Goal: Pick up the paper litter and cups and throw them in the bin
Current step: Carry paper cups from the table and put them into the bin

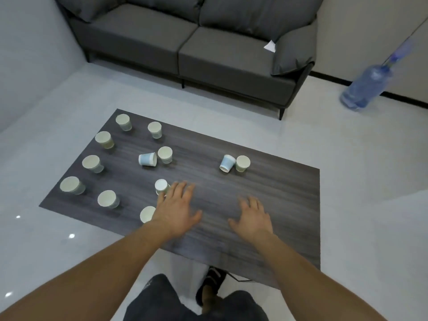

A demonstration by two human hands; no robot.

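Over the low dark-grey wood-grain table [266, 193], head view: both hands were out palm-down, fingers spread & relaxed, gripping nothing. Left hand [176, 209] hung approx. mid-table; right hand [253, 216] was apart from it to the right, over bare top. Couldn't tell if either palm touched the wood.

Twelve small paper cups stood or lay on the table, most on the left half. Upside-down white cup [161, 186] was just beside the left hand's fingertips [183, 184]; contact unclear. Pale upright cup [147, 213] sat at the left wrist, partly hidden by it. Six more upright cups, e.g. far-corner cup [124, 121], ran down the left side. Mid-table, blue-sided cup on its side [147, 159] lay next to an upright one [165, 154]. On the right, tipped blue cup [227, 162] leaned vs. another upright cup [242, 163].

Beyond the table, on the dark-grey fabric sofa [208, 54], a white paper scrap [270, 46] lay by the right armrest cushion. Blurred blue plastic water bottle [363, 86] stood on the pale glossy floor [359, 158], far right.
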